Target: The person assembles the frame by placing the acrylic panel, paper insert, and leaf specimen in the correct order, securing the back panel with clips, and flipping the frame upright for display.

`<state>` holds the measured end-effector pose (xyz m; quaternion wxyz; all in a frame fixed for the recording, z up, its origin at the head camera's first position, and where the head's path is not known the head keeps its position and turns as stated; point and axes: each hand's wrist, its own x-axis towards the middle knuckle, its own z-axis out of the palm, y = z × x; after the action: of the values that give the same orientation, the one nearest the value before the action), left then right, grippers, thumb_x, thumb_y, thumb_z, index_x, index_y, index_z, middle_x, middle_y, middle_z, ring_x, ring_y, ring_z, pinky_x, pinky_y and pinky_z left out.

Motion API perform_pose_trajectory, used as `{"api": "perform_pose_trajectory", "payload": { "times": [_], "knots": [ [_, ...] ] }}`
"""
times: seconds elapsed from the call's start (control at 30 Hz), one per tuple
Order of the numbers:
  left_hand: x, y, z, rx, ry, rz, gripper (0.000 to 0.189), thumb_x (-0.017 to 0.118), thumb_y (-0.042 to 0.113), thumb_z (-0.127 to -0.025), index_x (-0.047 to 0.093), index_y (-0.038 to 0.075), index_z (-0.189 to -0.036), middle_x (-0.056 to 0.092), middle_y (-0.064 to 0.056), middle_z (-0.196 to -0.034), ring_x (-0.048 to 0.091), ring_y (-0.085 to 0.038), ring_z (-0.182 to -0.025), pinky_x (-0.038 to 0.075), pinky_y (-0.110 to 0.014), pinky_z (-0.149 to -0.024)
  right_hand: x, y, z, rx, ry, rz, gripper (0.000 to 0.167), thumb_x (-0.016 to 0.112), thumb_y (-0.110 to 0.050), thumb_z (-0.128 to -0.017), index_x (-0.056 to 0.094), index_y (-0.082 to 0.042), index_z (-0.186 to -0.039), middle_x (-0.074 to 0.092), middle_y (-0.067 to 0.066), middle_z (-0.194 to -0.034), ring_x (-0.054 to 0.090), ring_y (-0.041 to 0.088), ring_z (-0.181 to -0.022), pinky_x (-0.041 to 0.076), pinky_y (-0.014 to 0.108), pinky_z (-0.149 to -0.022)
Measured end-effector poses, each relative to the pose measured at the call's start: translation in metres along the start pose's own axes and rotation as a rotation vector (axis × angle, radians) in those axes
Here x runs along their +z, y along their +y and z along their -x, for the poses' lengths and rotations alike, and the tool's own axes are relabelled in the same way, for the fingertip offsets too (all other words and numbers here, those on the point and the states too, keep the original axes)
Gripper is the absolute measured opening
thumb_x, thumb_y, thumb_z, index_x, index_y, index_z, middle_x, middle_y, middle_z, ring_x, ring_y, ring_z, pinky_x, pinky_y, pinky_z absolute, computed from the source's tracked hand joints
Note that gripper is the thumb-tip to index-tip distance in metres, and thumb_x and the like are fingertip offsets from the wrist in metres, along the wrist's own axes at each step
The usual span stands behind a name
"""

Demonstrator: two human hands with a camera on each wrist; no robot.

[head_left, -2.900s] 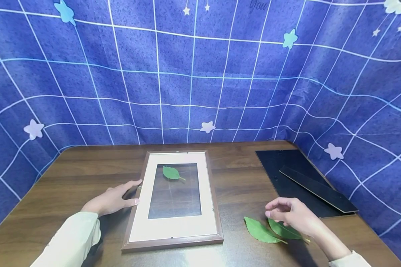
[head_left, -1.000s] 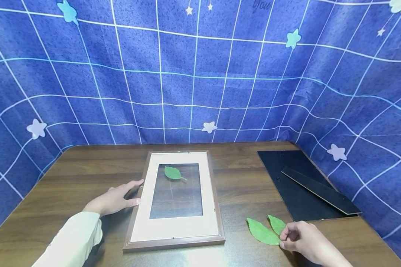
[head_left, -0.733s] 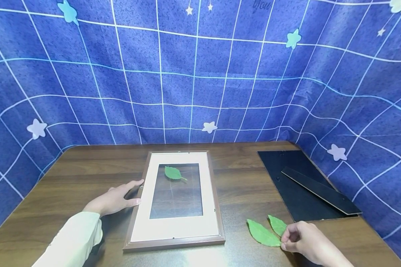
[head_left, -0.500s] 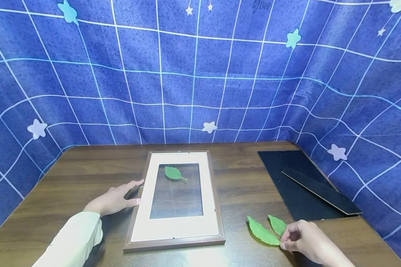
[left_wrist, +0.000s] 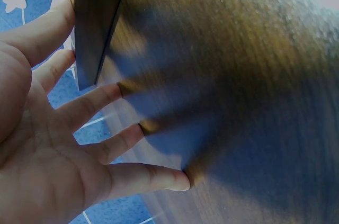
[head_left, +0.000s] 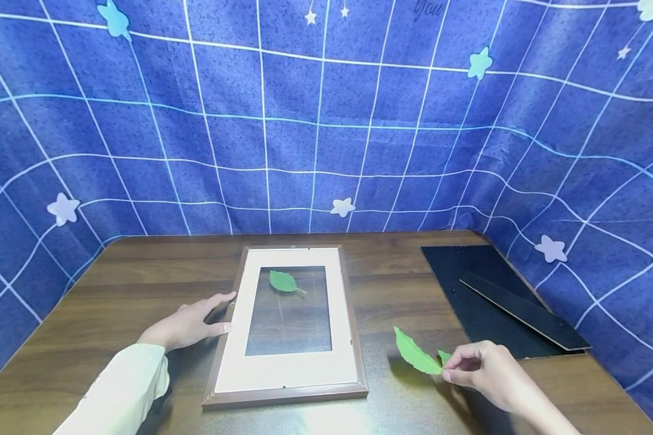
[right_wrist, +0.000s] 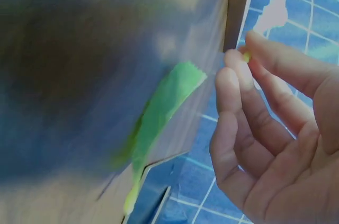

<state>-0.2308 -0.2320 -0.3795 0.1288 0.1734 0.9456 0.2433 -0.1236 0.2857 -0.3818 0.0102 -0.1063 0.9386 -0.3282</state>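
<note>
My right hand [head_left: 487, 370] pinches a green leaf [head_left: 415, 355] by its stem between thumb and fingertips, and the leaf's shadow falls on the table below it. A second leaf [right_wrist: 164, 107] lies on the table under that hand, mostly hidden in the head view. My left hand [head_left: 190, 323] rests at the left edge of a brown picture frame [head_left: 283, 396], thumb and index finger on its side, other fingertips on the tabletop in the left wrist view. The frame holds a white mat [head_left: 288, 370] around a clear pane. One leaf [head_left: 283, 281] lies near the top of that pane.
A black backing board [head_left: 451, 266] with its stand strip [head_left: 525, 311] lies at the right side of the wooden table [head_left: 163, 266]. A blue cloth [head_left: 283, 145] with grid lines and stars hangs behind and around the table.
My right hand reached down to the two leaves, took one by its stem and has lifted it slightly up and to the left. My left hand stays at the frame.
</note>
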Motion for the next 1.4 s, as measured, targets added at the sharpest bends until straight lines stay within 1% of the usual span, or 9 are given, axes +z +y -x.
{"api": "perform_pose_trajectory", "payload": {
  "times": [0.17, 0.3, 0.47, 0.63, 0.73, 0.9, 1.1, 1.23, 1.4],
  "knots": [
    [0.0, 0.0, -0.001, -0.011, -0.007, 0.008, 0.072, 0.065, 0.036, -0.1, 0.035, 0.0, -0.155, 0.035, -0.035, -0.154, 0.032, -0.063, -0.136, 0.018, -0.08, -0.105, 0.001, -0.013, -0.011, 0.024, 0.018, -0.014, 0.009, 0.084, -0.018, -0.083, 0.076, -0.018, -0.079, 0.068, -0.012, -0.071, 0.057, 0.001, -0.067, 0.046, 0.023, -0.06],
    [0.001, 0.0, -0.001, 0.004, 0.0, 0.009, 0.071, 0.065, 0.035, -0.1, 0.036, -0.001, -0.154, 0.036, -0.035, -0.153, 0.032, -0.063, -0.136, 0.016, -0.08, -0.106, 0.004, -0.023, -0.021, 0.031, 0.027, -0.033, 0.008, 0.084, -0.019, -0.083, 0.077, -0.017, -0.079, 0.068, -0.01, -0.071, 0.057, 0.003, -0.066, 0.046, 0.023, -0.059],
    [0.002, 0.001, -0.002, 0.027, 0.009, 0.007, 0.07, 0.065, 0.035, -0.1, 0.038, -0.002, -0.153, 0.039, -0.035, -0.152, 0.033, -0.061, -0.137, 0.017, -0.081, -0.105, 0.009, -0.036, -0.03, 0.005, 0.047, -0.048, 0.009, 0.084, -0.019, -0.082, 0.076, -0.018, -0.078, 0.068, -0.01, -0.069, 0.058, 0.003, -0.065, 0.046, 0.023, -0.059],
    [0.003, 0.001, -0.003, 0.019, 0.008, 0.01, 0.07, 0.065, 0.035, -0.1, 0.037, -0.002, -0.153, 0.038, -0.035, -0.152, 0.033, -0.06, -0.137, 0.017, -0.081, -0.105, 0.013, -0.046, -0.039, -0.028, 0.062, -0.06, 0.009, 0.084, -0.017, -0.082, 0.076, -0.018, -0.078, 0.067, -0.01, -0.068, 0.059, 0.003, -0.065, 0.047, 0.023, -0.06],
    [0.004, 0.001, -0.003, 0.025, 0.012, 0.01, 0.07, 0.065, 0.035, -0.1, 0.038, -0.002, -0.153, 0.039, -0.035, -0.152, 0.033, -0.06, -0.137, 0.018, -0.081, -0.105, 0.015, -0.051, -0.043, -0.036, 0.059, -0.062, 0.009, 0.084, -0.017, -0.082, 0.076, -0.018, -0.078, 0.067, -0.011, -0.068, 0.059, 0.004, -0.065, 0.047, 0.024, -0.06],
    [0.005, -0.001, -0.003, 0.034, 0.015, 0.011, 0.069, 0.065, 0.034, -0.1, 0.038, -0.002, -0.152, 0.04, -0.034, -0.151, 0.034, -0.06, -0.137, 0.018, -0.081, -0.105, 0.016, -0.057, -0.051, -0.051, 0.055, -0.047, 0.008, 0.082, -0.017, -0.083, 0.076, -0.019, -0.078, 0.066, -0.012, -0.067, 0.058, 0.005, -0.065, 0.047, 0.024, -0.059],
    [0.004, -0.002, -0.002, 0.034, 0.015, 0.015, 0.07, 0.065, 0.034, -0.1, 0.038, -0.002, -0.152, 0.04, -0.034, -0.151, 0.033, -0.06, -0.137, 0.017, -0.081, -0.105, 0.019, -0.064, -0.061, -0.074, 0.072, -0.034, 0.009, 0.083, -0.017, -0.082, 0.076, -0.02, -0.077, 0.065, -0.013, -0.066, 0.057, 0.005, -0.064, 0.046, 0.025, -0.059],
    [0.004, -0.003, -0.001, 0.035, 0.016, 0.01, 0.07, 0.065, 0.035, -0.1, 0.038, -0.002, -0.152, 0.041, -0.034, -0.151, 0.035, -0.059, -0.137, 0.018, -0.081, -0.105, 0.021, -0.07, -0.068, -0.104, 0.077, -0.029, 0.009, 0.083, -0.017, -0.082, 0.076, -0.019, -0.077, 0.066, -0.013, -0.065, 0.056, 0.005, -0.063, 0.045, 0.025, -0.057],
    [0.003, -0.003, 0.0, 0.029, 0.016, 0.012, 0.071, 0.065, 0.036, -0.099, 0.038, -0.002, -0.153, 0.04, -0.034, -0.152, 0.034, -0.059, -0.138, 0.018, -0.081, -0.105, 0.024, -0.079, -0.076, -0.11, 0.074, -0.031, 0.008, 0.083, -0.017, -0.082, 0.077, -0.019, -0.077, 0.066, -0.012, -0.065, 0.056, 0.006, -0.063, 0.045, 0.027, -0.059]
  ]
}}
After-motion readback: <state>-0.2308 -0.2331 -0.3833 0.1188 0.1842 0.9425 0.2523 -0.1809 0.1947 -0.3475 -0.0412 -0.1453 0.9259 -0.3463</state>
